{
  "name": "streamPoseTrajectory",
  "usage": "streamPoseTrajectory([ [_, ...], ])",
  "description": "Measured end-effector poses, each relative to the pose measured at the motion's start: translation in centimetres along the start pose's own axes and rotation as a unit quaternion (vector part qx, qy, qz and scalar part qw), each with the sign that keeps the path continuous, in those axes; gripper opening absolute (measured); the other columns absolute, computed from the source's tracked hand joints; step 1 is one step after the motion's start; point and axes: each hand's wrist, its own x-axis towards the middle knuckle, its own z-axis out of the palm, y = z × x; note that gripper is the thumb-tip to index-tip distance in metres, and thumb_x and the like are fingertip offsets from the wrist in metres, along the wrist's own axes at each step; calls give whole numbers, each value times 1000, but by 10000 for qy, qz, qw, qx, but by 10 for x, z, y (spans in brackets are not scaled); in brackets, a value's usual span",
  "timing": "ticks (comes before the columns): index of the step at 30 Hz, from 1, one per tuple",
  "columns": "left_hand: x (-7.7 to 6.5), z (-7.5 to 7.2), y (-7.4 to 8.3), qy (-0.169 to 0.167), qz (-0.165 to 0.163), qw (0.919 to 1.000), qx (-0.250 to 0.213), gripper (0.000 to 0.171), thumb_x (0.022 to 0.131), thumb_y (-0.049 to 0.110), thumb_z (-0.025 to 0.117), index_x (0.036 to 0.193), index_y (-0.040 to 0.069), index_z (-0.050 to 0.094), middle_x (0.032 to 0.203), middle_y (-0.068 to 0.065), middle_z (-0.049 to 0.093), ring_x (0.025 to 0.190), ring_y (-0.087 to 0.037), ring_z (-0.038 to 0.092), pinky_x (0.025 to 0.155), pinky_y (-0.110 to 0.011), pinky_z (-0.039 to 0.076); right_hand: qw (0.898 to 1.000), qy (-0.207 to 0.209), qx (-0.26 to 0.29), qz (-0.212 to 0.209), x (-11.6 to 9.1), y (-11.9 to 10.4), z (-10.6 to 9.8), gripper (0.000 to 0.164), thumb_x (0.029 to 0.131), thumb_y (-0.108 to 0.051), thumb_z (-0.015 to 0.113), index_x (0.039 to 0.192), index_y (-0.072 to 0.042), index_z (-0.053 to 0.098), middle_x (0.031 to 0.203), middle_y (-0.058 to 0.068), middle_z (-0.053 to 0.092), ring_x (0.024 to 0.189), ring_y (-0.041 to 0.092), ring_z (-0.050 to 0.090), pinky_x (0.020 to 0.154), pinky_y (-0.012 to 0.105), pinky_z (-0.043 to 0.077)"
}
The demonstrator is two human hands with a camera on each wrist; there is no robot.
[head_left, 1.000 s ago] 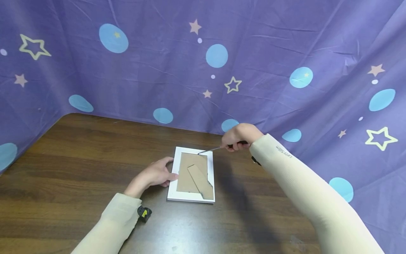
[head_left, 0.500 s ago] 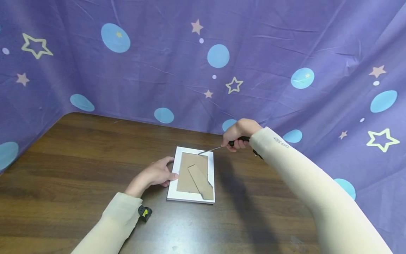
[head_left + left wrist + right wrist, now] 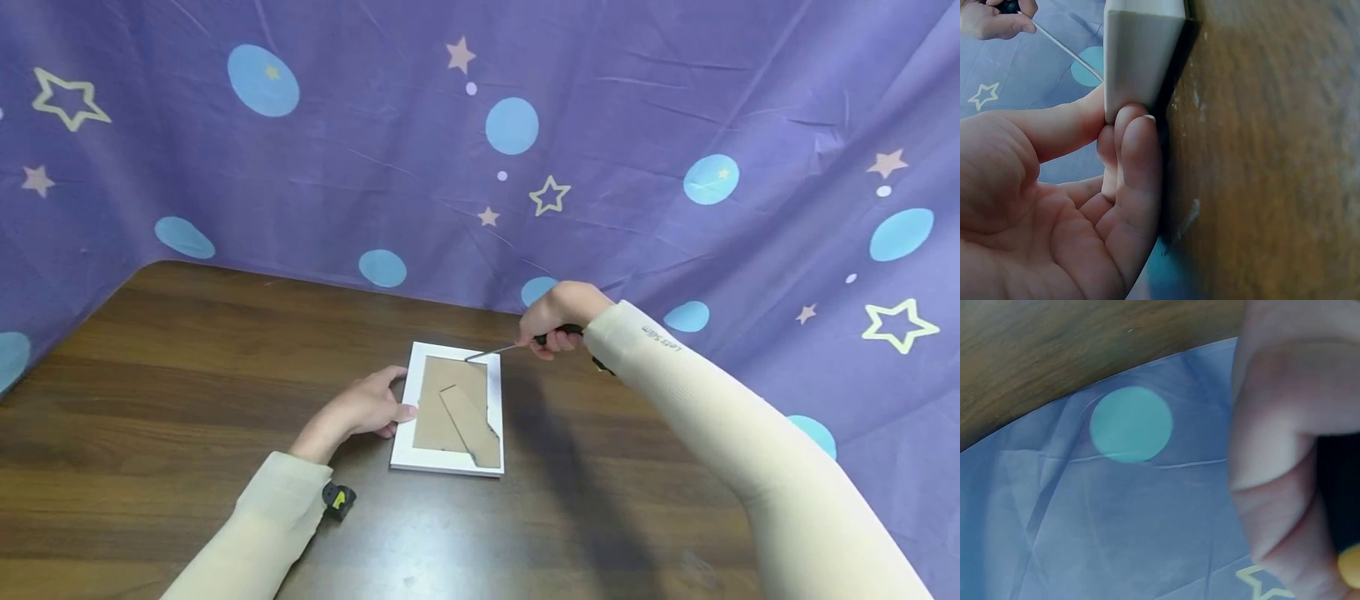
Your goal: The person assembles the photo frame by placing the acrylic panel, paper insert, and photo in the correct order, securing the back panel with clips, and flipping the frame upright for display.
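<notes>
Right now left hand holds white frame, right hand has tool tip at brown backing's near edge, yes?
Far edge, not near: in the head view, the right hand has the tool tip at the backing's far edge. Left hand holds white frame.

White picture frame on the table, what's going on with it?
A person's left hand grips the left edge of the white picture frame, which lies back up on a wooden table. The right hand holds a black-handled tool, its thin metal tip at the far edge of the brown backing. The backing, with its stand flap, is in the frame.
</notes>
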Motion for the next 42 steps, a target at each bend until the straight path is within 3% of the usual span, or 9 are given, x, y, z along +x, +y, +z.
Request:
streamPoseTrajectory([
  [6, 0, -2, 2, -15, -2, 9999, 110, 80, 98, 13, 76, 162, -5, 30, 85, -13, 63, 65, -19, 63, 64, -32, 59, 9977, 25, -614, -291, 2, 2, 13, 55, 112, -48, 36, 78, -14, 61, 53, -8, 34, 50, 6, 33, 51, 24, 32],
  [13, 0, -2, 2, -47, -57, 9999, 134, 80, 99, 14, 75, 162, -4, 30, 83, -12, 64, 65, -18, 63, 64, -31, 58, 9973, 127, -340, -638, 9, 12, 28, 59, 113, -48, 30, 72, -14, 53, 51, -8, 33, 46, 6, 31, 47, 24, 31],
  [21, 2, -4, 0, 3, -86, 9996, 285, 78, 100, 16, 74, 163, -2, 31, 82, -11, 64, 64, -18, 63, 66, -31, 53, 9817, 1231, -910, -1134, 15, 18, 50, 62, 114, -43, 33, 66, -12, 58, 49, -3, 43, 43, 10, 42, 46, 27, 41],
  [25, 2, -3, 0, -10, -59, 9997, 250, 78, 99, 15, 74, 163, -2, 32, 81, -11, 64, 64, -18, 63, 65, -31, 53, 9843, 1107, -666, -1203, 19, 27, 51, 63, 113, -45, 33, 67, -10, 57, 51, -4, 42, 44, 9, 38, 46, 27, 38],
  [29, 2, -1, 0, -12, -88, 9997, 211, 78, 99, 14, 74, 163, -2, 33, 81, -11, 64, 63, -18, 62, 64, -30, 55, 9934, 439, -126, -1055, 24, 34, 37, 60, 113, -50, 37, 67, -14, 51, 54, -7, 31, 48, 7, 26, 47, 25, 27],
  [33, 3, 1, -1, -10, -84, 9998, 185, 78, 99, 14, 75, 163, -2, 34, 81, -12, 64, 63, -18, 63, 63, -31, 56, 9978, -75, 69, -655, 23, 34, 22, 60, 112, -53, 38, 63, -18, 44, 55, -7, 27, 50, 8, 25, 51, 26, 26],
  [39, 3, 2, 1, 15, -91, 9999, 109, 78, 98, 12, 75, 162, -2, 33, 84, -13, 63, 65, -19, 64, 63, -32, 59, 9987, 248, -445, -91, 13, 17, 8, 59, 109, -53, 45, 60, -19, 46, 52, -7, 31, 52, 10, 34, 53, 27, 36],
  [42, 2, 1, 1, 18, -110, 9999, 90, 78, 98, 12, 75, 162, -3, 33, 84, -13, 63, 65, -19, 64, 63, -32, 59, 9964, 217, -819, -55, 13, 9, 4, 61, 109, -52, 42, 57, -20, 46, 51, -8, 30, 51, 9, 35, 53, 26, 38],
])
